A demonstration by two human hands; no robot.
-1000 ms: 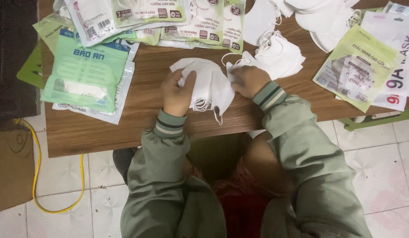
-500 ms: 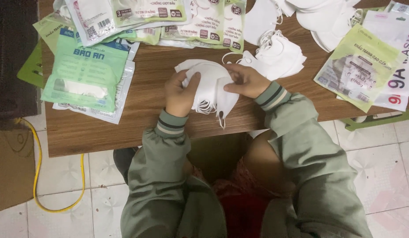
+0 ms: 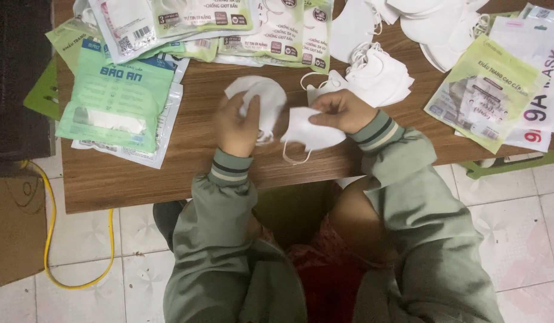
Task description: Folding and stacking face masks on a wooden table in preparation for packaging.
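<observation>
While you sit at the wooden worktop point(image 3: 187, 173), your left hand point(image 3: 236, 124) is closed around a small stack of white masks point(image 3: 262, 98), fingers curled over its near edge, and your right hand point(image 3: 343, 110) pinches a single white mask point(image 3: 310, 133) by its upper edge; the two hands sit a little apart, each gripping its own piece, near the front edge of the worktop; the single mask's ear loop point(image 3: 291, 158) hangs down over that front edge; how many masks the stack holds is hard to tell from this view, perhaps several. Just behind your right hand lies a loose heap of white masks point(image 3: 378, 75), touching or nearly touching your knuckles; more white masks point(image 3: 432, 24) spread along the far right; a green packet point(image 3: 118, 101) rests on the left on top of a clear wrapper, well apart from your left hand; a row of printed packets point(image 3: 229, 24) runs along the far edge; a pale green packet point(image 3: 483, 90) lies on the right. Below the worktop, a yellow cable point(image 3: 50, 239) curves across the tiled floor point(image 3: 516, 227).
</observation>
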